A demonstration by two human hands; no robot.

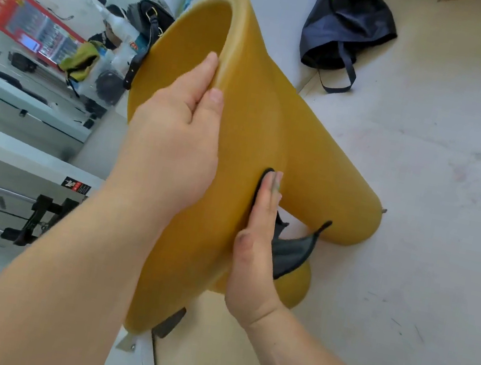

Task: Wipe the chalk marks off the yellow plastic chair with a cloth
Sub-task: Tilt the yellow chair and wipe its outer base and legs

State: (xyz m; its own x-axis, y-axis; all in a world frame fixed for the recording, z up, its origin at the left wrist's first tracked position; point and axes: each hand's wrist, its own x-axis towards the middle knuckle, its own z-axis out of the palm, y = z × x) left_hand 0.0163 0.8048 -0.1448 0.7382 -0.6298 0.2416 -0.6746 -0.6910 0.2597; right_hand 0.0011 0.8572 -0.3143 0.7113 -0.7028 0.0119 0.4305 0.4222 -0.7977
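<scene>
The yellow plastic chair (274, 130) lies tipped on its side on a pale tabletop, its rounded legs pointing right. My left hand (176, 138) grips the chair's curved rim, thumb on the outer side and fingers over the edge. My right hand (256, 249) presses a dark grey cloth (290, 255) flat against the chair's side between two legs, fingers straight. Part of the cloth hangs loose below my palm. No chalk marks can be made out on the yellow surface that shows.
A dark navy bag (347, 27) with green print lies on the pale tabletop (441, 185) beyond the chair. At the left are a red vending machine (32, 23), cluttered shelves and a black handbag (151, 22). A table edge (144, 358) runs below the chair.
</scene>
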